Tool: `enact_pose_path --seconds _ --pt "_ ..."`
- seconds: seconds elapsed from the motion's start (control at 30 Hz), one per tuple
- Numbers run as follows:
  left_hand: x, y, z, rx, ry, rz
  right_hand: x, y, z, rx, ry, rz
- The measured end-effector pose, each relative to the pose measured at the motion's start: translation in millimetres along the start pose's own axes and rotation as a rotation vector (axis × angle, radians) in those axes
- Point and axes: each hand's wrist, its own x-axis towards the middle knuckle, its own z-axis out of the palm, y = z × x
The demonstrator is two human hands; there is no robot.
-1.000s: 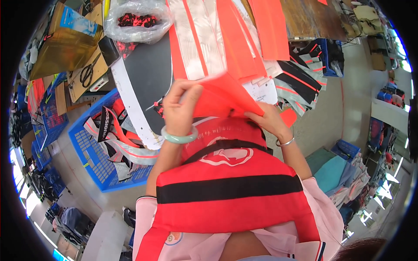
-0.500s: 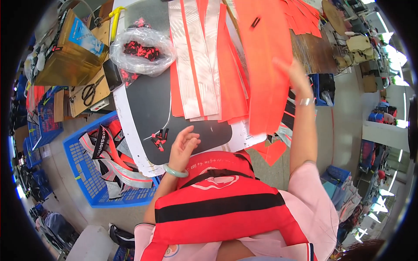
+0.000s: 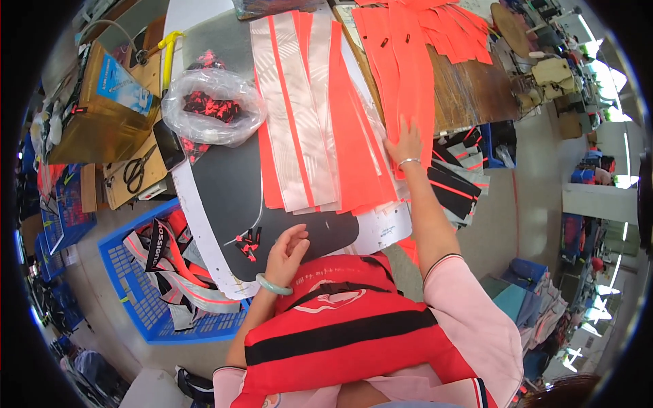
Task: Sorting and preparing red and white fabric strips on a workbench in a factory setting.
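Head view, the only one you have: your right hand point(image 3: 406, 141) is stretched well out over the bench point(image 3: 224, 183), palm down and fingers spread, its grip released and flat on the near end of a long orange fabric strip point(image 3: 408, 75). That strip's long axis runs away from you, up the picture toward the far edge, where more orange pieces point(image 3: 452, 30) lie fanned on the brown wooden top point(image 3: 469, 88). So the strip lies ahead of your right palm, not beside it, and your right hand is plainly the nearer one. Just to the left of that hand sits the stack of orange and silver reflective panels point(image 3: 306, 115), their long sides parallel to the strip. Your left hand point(image 3: 286, 250) is close to your chest at the near rim of the bench, fingers loosely curled and holding nothing, resting on the dark mat; the small black-and-red clips point(image 3: 248, 243) lie just to its left, near but apart from your fingers. Further left you can see a clear bag of similar clips point(image 3: 212, 105), scissors point(image 3: 136, 168), and a blue crate point(image 3: 146, 309) of straps down beside the bench.
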Motion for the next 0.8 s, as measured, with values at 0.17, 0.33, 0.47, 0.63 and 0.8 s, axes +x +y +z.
enact_pose_path --seconds 0.17,0.33,0.47,0.63,0.8 --pt "4.1 -3.7 0.2 0.026 -0.017 -0.024 24.5 45.0 11.1 0.454 -0.03 -0.221" --pt "4.4 -2.6 6.2 0.024 -0.049 0.005 17.5 42.4 18.9 0.534 0.008 -0.277" --pt "1.2 -3.3 7.8 0.046 -0.055 0.012 5.2 31.2 33.5 0.416 0.188 -0.293" --pt "-2.8 -6.9 5.0 0.045 -0.021 0.02 1.7 24.4 26.8 0.487 0.231 -0.311" --pt "-4.8 -11.9 3.5 0.086 0.004 0.035 26.6 57.9 2.0 0.416 0.464 -0.008"
